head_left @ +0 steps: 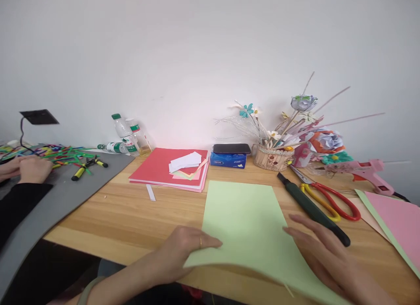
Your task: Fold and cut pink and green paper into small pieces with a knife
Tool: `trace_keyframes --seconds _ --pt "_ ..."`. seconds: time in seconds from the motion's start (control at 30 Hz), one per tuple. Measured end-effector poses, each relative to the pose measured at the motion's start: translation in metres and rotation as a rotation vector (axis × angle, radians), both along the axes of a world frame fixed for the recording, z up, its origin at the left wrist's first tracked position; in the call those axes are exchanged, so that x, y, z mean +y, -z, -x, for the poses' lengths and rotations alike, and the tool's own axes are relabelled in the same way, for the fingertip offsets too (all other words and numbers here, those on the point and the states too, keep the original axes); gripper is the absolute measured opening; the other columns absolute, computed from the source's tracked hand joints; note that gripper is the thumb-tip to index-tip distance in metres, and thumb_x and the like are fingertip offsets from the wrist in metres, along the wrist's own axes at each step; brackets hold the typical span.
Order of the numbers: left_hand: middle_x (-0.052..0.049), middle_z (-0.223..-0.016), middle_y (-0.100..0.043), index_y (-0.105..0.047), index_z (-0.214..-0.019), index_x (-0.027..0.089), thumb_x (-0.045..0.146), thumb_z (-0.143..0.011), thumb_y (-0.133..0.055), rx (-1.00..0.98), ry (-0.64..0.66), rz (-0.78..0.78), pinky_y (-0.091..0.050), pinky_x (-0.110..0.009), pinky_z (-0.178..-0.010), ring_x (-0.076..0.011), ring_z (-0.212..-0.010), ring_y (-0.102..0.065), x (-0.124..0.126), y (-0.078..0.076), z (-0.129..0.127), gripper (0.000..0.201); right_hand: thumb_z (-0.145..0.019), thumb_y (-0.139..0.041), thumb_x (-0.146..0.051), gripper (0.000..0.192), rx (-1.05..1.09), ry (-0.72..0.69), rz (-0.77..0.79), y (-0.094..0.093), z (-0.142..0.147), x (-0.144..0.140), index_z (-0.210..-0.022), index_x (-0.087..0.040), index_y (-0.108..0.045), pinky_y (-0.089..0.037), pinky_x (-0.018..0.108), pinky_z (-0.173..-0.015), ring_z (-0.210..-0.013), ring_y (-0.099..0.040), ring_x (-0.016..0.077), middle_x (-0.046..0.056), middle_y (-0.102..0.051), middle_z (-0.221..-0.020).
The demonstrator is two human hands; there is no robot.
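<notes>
1. The table (138,217) carries a green paper sheet (244,226) at its near edge.
2. The left hand (183,252) pinches the sheet's left edge.
3. The right hand (320,252) lies flat and spread on its right side, beside a black knife (311,207).

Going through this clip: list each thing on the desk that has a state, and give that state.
green paper sheet: flat, near edge lifted
left hand: gripping the sheet's left edge
right hand: open, fingers on the sheet
scissors: closed
utility knife: lying flat, blade not visible
glue gun: lying on its side
phone: screen dark, on tissue pack
bottles: capped
</notes>
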State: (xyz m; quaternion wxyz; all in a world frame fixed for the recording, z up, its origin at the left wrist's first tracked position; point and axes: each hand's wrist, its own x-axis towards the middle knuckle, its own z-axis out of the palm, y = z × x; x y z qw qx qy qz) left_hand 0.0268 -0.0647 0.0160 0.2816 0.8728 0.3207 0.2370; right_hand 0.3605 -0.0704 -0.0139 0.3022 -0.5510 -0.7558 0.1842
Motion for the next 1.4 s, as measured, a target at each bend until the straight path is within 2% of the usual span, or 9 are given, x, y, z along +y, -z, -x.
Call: trace_keyframes --seconds 0.07,0.17,0.3,0.43,0.57,0.67,0.77,1.17,1.4 --pt "-0.006 -0.089 -0.071 -0.068 -0.094 0.015 0.038 -0.091 -0.042 -0.055 -0.199 0.214 -0.048 -0.026 -0.073 -0.0207 -0.079 -0.066 -0.001 0.000 -0.003 0.035 -0.080 -0.053 -0.043 0.032 0.006 -0.114 0.022 -0.003 0.005 -0.003 -0.107 -0.033 -0.066 -0.045 0.041 -0.093 -0.120 -0.047 0.0271 0.004 -0.053 -0.130" --pt "-0.007 -0.085 -0.070 -0.067 -0.088 0.013 0.046 -0.086 -0.048 -0.201 -0.401 0.505 -0.048 -0.028 -0.069 -0.0234 -0.078 -0.064 0.002 0.003 -0.009 0.038 -0.080 -0.047 -0.054 0.043 0.255 0.049 0.147 -0.011 0.015 -0.009 -0.109 -0.028 -0.064 -0.043 0.039 -0.095 -0.117 -0.049 0.0276 0.006 -0.059 -0.123" --pt "-0.011 -0.084 -0.070 -0.065 -0.089 0.008 0.051 -0.079 -0.052 -0.288 -0.502 0.782 -0.047 -0.032 -0.065 -0.0276 -0.078 -0.063 0.011 0.007 -0.014 0.046 -0.080 -0.041 -0.060 0.063 0.513 0.322 0.313 -0.017 0.017 -0.010 -0.132 -0.025 -0.042 -0.047 0.037 -0.090 -0.109 -0.056 0.0259 0.007 -0.065 -0.113" --pt "-0.013 -0.095 -0.069 -0.062 -0.096 0.009 0.045 -0.074 -0.058 -0.354 -0.511 0.903 -0.048 -0.034 -0.071 -0.0294 -0.088 -0.063 0.018 0.008 -0.018 0.043 -0.073 -0.054 -0.057 0.075 0.255 0.194 0.297 -0.010 0.017 0.002 -0.137 -0.021 -0.037 -0.054 0.030 -0.065 -0.078 -0.066 0.0230 0.005 -0.070 -0.087" --pt "-0.011 -0.113 -0.062 -0.048 -0.122 0.016 0.027 -0.069 -0.064 -0.374 -0.582 0.699 -0.048 -0.032 -0.076 -0.0271 -0.099 -0.059 0.026 0.010 -0.016 0.057 -0.080 -0.043 -0.053 0.056 -0.041 0.071 0.279 -0.005 0.025 0.018 -0.123 -0.019 -0.056 -0.052 0.030 -0.053 -0.056 -0.062 0.0195 0.003 -0.066 -0.066" --pt "-0.008 -0.119 -0.058 -0.034 -0.135 0.022 0.021 -0.072 -0.061 -0.224 -0.642 0.446 -0.046 -0.032 -0.080 -0.0250 -0.103 -0.057 0.033 0.010 -0.012 0.069 -0.080 -0.040 -0.049 0.049 -0.148 0.054 0.191 -0.005 0.028 0.028 -0.113 -0.021 -0.063 -0.053 0.035 -0.075 -0.086 -0.065 0.0241 0.007 -0.069 -0.098" --pt "-0.008 -0.123 -0.052 -0.044 -0.129 0.022 0.022 -0.076 -0.055 -0.003 -0.583 0.337 -0.046 -0.032 -0.080 -0.0249 -0.102 -0.056 0.039 0.007 -0.010 0.054 -0.084 -0.036 -0.042 0.045 -0.238 0.049 0.112 -0.003 0.029 0.034 -0.115 -0.022 -0.061 -0.045 0.040 -0.092 -0.110 -0.056 0.0248 0.007 -0.062 -0.117" --pt "-0.007 -0.105 -0.057 -0.062 -0.102 0.020 0.025 -0.087 -0.047 0.634 -0.423 -0.015 -0.048 -0.037 -0.076 -0.0248 -0.091 -0.059 0.070 -0.010 -0.022 0.022 -0.088 -0.023 -0.039 0.045 -0.432 0.086 0.104 -0.007 0.031 0.049 -0.114 -0.026 -0.057 -0.054 0.038 -0.072 -0.077 -0.065 0.0204 0.006 -0.060 -0.096" --pt "-0.011 -0.123 -0.050 -0.053 -0.116 0.017 0.030 -0.074 -0.065 0.451 -0.336 0.057 -0.040 -0.037 -0.090 -0.0281 -0.114 -0.046 0.107 -0.018 -0.034 0.046 -0.087 -0.026 -0.043 0.043 -0.462 0.108 -0.096 -0.017 0.035 0.052 -0.104 -0.028 -0.063 -0.055 0.033 -0.058 -0.083 -0.064 0.0216 0.007 -0.060 -0.094"
